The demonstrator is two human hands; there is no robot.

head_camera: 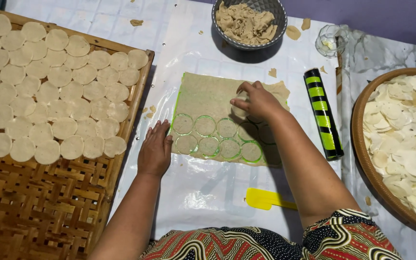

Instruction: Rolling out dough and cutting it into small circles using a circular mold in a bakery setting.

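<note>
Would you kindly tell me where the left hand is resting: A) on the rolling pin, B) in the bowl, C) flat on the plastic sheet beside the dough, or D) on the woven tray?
C: the left hand lies flat on the plastic sheet, at the left edge of the dough.

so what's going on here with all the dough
A person is cutting rounds out of a flat sheet of rolled dough on a plastic-covered table. The right hand presses a round cutter into the sheet, which already shows two rows of cut circles. The left hand lies flat beside the sheet's edge. Finished rounds fill much of a woven tray on the left. A rolling pin lies to the right.
</note>
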